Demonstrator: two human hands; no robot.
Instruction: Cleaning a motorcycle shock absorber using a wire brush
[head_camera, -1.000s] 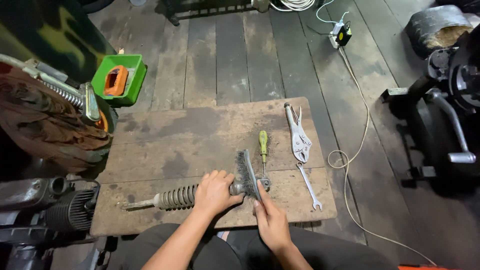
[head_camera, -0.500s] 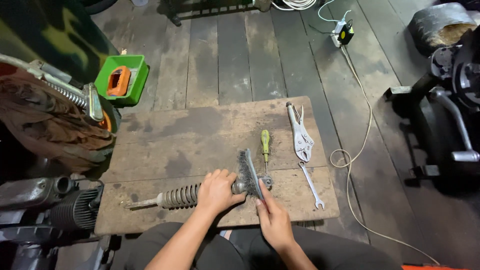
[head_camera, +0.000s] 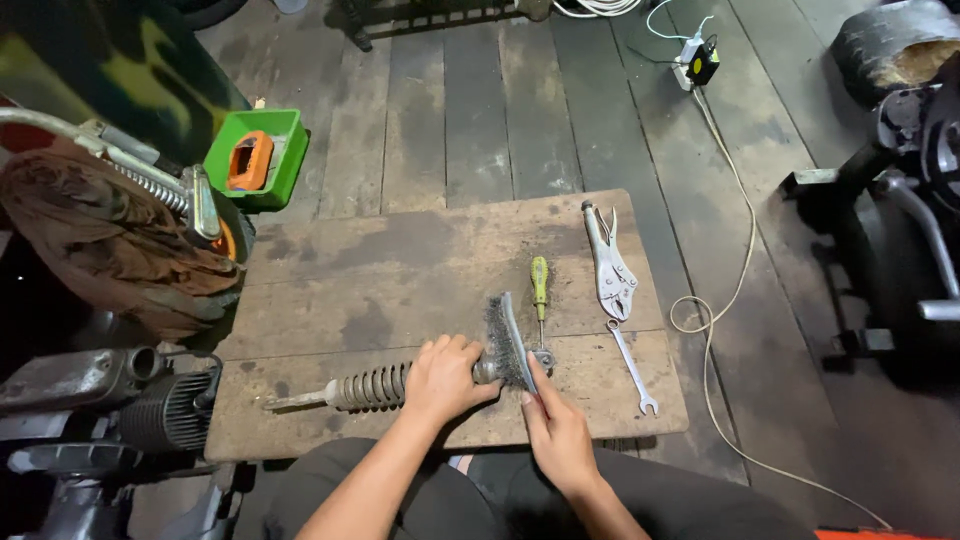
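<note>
Wire brush on shock absorber, both hands engaged.
Left hand (head_camera: 445, 378) clenches shock (head_camera: 365, 387) to the counter (head_camera: 400, 270); right hand (head_camera: 557, 430) grasps brush (head_camera: 505, 340) across shock's end; screwdriver (head_camera: 540, 285), pliers (head_camera: 608, 265) beyond.

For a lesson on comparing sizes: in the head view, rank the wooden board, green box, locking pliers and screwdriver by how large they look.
1. Wooden board
2. Green box
3. Locking pliers
4. Screwdriver
The box lies farther from the camera, so its true size against the pliers is unsure.
</note>
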